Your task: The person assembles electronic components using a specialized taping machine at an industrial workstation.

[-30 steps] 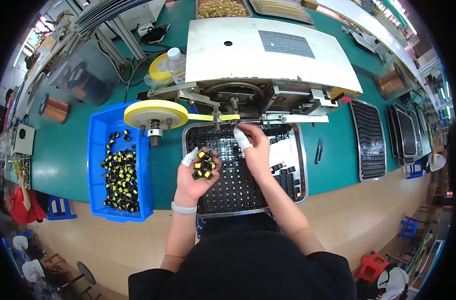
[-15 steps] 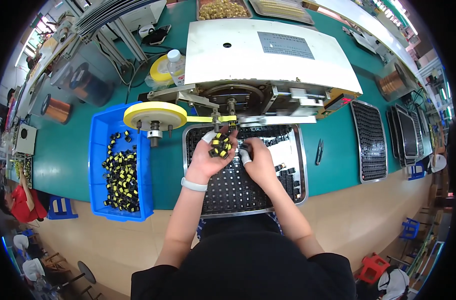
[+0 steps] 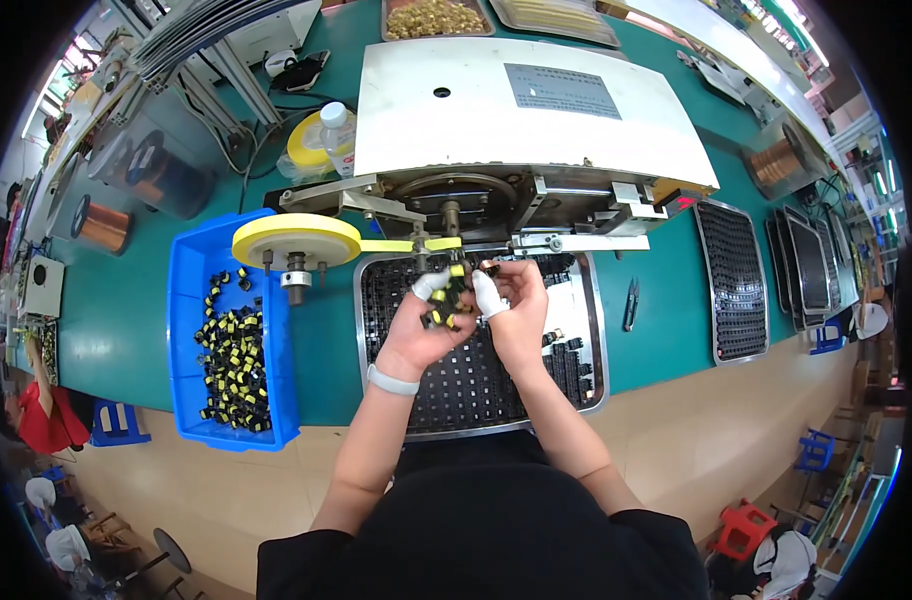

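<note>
Several small black coil bobbins with yellow tape [image 3: 439,318] rest in my left hand [image 3: 413,335], whose fingers curl around them just below the taping machine's spindle [image 3: 452,222]. White covers sit on some of my fingertips. Beside it, my right hand [image 3: 518,318] pinches a black bobbin with a copper-coloured winding [image 3: 490,268] near the machine's front. From a yellow tape roll [image 3: 296,226] on the left, a strip of tape runs to the spindle. Under both hands lies a metal tray [image 3: 600,350] with rows of black bobbins; my hands hide part of it.
A blue bin [image 3: 285,345] of taped bobbins stands at the left. The white machine housing [image 3: 436,125] takes up the far middle. Snips [image 3: 631,305] lie right of the tray, before another full tray [image 3: 733,285]. Copper wire spools [image 3: 103,222] and a bottle [image 3: 337,135] stand about.
My right hand has lifted from the tray toward the machine with a bobbin. My left hand's fingers have curled closer around its bobbins. The machine's metal slide has shifted right, and the view has moved slightly.
</note>
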Demonstrator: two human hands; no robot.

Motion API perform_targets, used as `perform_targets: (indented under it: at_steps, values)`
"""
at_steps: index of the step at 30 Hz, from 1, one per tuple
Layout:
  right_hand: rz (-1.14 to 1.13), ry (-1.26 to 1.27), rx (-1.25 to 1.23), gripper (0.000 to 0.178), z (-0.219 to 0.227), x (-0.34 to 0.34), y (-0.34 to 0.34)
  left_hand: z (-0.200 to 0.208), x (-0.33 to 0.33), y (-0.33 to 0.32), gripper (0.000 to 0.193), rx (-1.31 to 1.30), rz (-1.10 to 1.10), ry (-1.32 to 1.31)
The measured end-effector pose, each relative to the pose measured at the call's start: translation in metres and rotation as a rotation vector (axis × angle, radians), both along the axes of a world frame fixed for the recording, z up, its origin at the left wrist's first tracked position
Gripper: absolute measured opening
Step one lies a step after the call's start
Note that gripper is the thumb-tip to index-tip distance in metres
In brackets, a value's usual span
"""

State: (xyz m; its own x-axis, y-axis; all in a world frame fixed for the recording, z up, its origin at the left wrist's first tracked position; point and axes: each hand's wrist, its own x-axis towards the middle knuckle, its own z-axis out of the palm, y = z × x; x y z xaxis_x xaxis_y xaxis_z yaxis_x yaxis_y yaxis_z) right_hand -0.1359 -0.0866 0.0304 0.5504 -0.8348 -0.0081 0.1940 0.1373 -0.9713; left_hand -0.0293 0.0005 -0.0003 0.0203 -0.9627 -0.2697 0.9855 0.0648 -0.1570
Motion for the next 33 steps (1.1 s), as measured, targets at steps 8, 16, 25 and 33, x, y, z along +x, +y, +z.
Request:
perform_targets:
  at_steps: [8,16,25,33]
  values:
    - [-0.039,0.138,-0.236,0.023,-0.011,0.025,0.016,-0.007,-0.006,0.054,0.036,0.04,0.078,-0.094]
    - [-0.268,0.196,-0.517,0.024,-0.027,0.04,0.027,0.005,0.007,0.079,0.034,0.169,0.133,-0.275]
    - [-0.143,0.407,-0.871,0.033,-0.002,0.018,0.009,-0.001,0.008,0.063,0.019,0.142,0.089,-0.08]
    - [-0.241,0.998,-0.698,0.019,-0.047,-0.049,-0.01,-0.009,0.014,0.027,0.025,0.086,0.073,0.008]
